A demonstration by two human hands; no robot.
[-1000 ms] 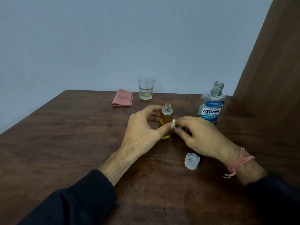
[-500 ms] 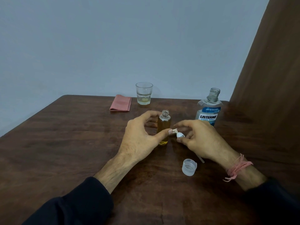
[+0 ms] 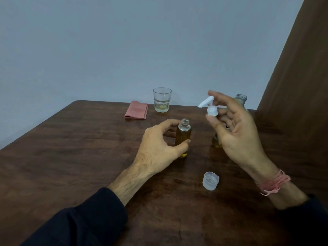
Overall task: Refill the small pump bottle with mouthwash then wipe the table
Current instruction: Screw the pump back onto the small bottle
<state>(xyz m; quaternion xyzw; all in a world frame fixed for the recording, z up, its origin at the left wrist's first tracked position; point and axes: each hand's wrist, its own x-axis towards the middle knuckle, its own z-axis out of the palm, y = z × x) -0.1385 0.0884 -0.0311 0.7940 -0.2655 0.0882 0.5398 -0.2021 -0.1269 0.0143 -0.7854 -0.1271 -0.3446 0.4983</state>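
Observation:
The small clear bottle (image 3: pixel 183 134), nearly full of amber liquid and with its neck uncapped, stands upright mid-table. My left hand (image 3: pixel 159 148) holds it by the lower body with thumb and fingers. To its right, raised above the table, my right hand (image 3: pixel 236 132) pinches the white pump head (image 3: pixel 209 106), its dip tube pointing right behind my fingers. The large mouthwash bottle (image 3: pixel 241 98) stands uncapped behind my right hand, mostly hidden. A folded pink cloth (image 3: pixel 136 112) lies at the table's far side.
A drinking glass (image 3: pixel 161 100) with a little pale liquid stands near the far edge, right of the cloth. A translucent cap (image 3: pixel 210 180) lies on the wood in front of my right wrist. A brown curtain (image 3: pixel 298 77) hangs at the right.
My right hand has lifted the white pump head from table level beside the small bottle up into the air to the right. My left hand stays on the bottle.

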